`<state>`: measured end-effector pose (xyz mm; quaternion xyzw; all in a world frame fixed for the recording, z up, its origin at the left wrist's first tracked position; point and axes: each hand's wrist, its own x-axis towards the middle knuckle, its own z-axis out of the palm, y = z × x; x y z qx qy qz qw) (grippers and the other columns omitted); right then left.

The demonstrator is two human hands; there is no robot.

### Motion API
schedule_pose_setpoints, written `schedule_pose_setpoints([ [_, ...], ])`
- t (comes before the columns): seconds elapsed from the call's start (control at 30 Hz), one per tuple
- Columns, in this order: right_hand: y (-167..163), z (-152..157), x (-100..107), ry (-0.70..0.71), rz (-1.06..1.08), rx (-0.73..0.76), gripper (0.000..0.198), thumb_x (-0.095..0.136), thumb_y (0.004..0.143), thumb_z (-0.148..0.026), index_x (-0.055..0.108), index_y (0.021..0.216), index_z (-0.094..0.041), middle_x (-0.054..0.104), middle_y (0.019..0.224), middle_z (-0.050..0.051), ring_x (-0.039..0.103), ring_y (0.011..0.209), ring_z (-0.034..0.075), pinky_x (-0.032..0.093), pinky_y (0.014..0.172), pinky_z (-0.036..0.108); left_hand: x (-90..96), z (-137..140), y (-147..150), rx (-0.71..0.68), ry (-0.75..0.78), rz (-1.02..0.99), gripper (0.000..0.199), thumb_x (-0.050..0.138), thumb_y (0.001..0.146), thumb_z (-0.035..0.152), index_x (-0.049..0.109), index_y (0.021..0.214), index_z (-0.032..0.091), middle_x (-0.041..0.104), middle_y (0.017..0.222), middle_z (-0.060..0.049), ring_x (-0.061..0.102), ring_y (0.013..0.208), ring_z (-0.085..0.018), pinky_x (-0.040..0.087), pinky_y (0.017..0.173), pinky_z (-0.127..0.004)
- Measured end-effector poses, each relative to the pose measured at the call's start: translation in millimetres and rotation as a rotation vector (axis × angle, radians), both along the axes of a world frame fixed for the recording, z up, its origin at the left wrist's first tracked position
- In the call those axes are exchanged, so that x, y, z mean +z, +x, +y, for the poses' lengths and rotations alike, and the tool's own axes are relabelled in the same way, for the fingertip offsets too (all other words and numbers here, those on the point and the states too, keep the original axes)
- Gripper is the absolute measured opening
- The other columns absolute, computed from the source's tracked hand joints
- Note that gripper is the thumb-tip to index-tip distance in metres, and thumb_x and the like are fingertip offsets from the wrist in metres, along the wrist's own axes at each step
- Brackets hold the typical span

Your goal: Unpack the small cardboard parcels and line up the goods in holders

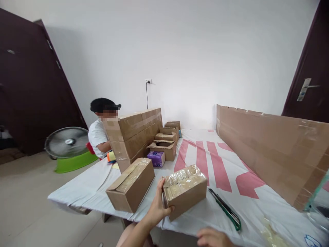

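Soft, bright light fell evenly, glinting on the tape (196, 176) of the carton (187, 203); the right grip (214, 237) blurred near the desk (79, 193) edge, and wide-angle distortion tilted the left-hand door (31, 85).

The left hand (159, 203) grips the left end of a box (185, 192) on the worktop (257, 214). Left of the box lies a second box (132, 187); just beside it, to the right — a knife (226, 209). The right hand (214, 237), blurred, is nearer than the box. Beyond the box, leftward, are a purple pack (156, 159), open cartons (169, 154) and a stack (140, 133); far right, a cardboard sheet (267, 147) — far left, a person (98, 137).
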<state>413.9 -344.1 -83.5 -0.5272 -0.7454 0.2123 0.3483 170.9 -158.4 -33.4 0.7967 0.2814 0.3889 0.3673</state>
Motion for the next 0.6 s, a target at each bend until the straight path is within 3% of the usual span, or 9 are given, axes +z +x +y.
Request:
schedule_pose_setpoints([
  [0.13,56.7,-12.5,33.7,0.08,-0.056,-0.449,0.038,0.039,0.093,-0.045,0.068,0.084,-0.023,0.07,0.087,0.009,0.066,0.085,0.023,0.054,0.077,0.036,8.9,-3.9,-3.9,-0.139,-0.113,0.039,0.111,0.066,0.055,0.008,0.013,0.151,0.025,0.006,0.162,-0.009,-0.001,0.149,-0.033,-0.001,0.12,-0.051],
  [0.23,92.1,-6.0,25.6,0.172,-0.188,-0.626,0.036,0.048,0.087,-0.049,0.068,0.096,-0.021,0.071,0.1,0.013,0.063,0.097,0.03,0.05,0.088,0.047,11.2,-9.9,-0.9,-0.163,-0.192,-0.006,0.11,0.065,0.057,0.007,0.012,0.152,0.026,0.003,0.163,-0.007,-0.005,0.149,-0.032,-0.004,0.12,-0.051],
  [0.37,106.5,2.4,-3.4,0.081,-0.363,-0.694,0.051,0.054,0.08,-0.047,0.062,0.12,-0.017,0.069,0.107,0.015,0.062,0.098,0.035,0.049,0.086,0.05,5.1,-25.0,2.8,-0.047,-0.077,-0.064,0.096,0.068,0.07,0.015,0.016,0.15,0.029,0.003,0.163,-0.008,-0.001,0.149,-0.034,0.005,0.12,-0.054],
  [0.47,100.7,6.9,-12.4,-0.011,-0.418,-0.651,0.047,0.052,0.08,-0.04,0.064,0.118,-0.015,0.07,0.096,0.014,0.063,0.092,0.033,0.05,0.085,0.046,-6.4,-30.1,7.6,0.079,-0.025,-0.138,0.085,0.075,0.074,0.035,0.024,0.143,0.028,0.013,0.158,-0.013,0.013,0.147,-0.037,0.017,0.118,-0.055],
  [0.53,98.1,10.5,-9.8,-0.041,-0.416,-0.654,0.043,0.05,0.078,-0.034,0.066,0.113,-0.015,0.069,0.093,0.014,0.065,0.091,0.032,0.051,0.084,0.044,-13.3,-26.1,12.8,0.107,-0.109,-0.179,0.098,0.078,0.068,0.051,0.02,0.143,0.025,0.018,0.155,-0.017,0.018,0.145,-0.039,0.018,0.116,-0.057],
  [0.6,101.1,14.0,-0.2,-0.077,-0.403,-0.689,0.042,0.05,0.074,-0.031,0.066,0.109,-0.015,0.068,0.096,0.015,0.067,0.088,0.031,0.052,0.08,0.042,-16.1,-18.6,17.8,0.042,-0.212,-0.207,0.12,0.079,0.058,0.063,0.007,0.147,0.024,0.015,0.155,-0.02,0.017,0.144,-0.041,0.016,0.116,-0.058],
])
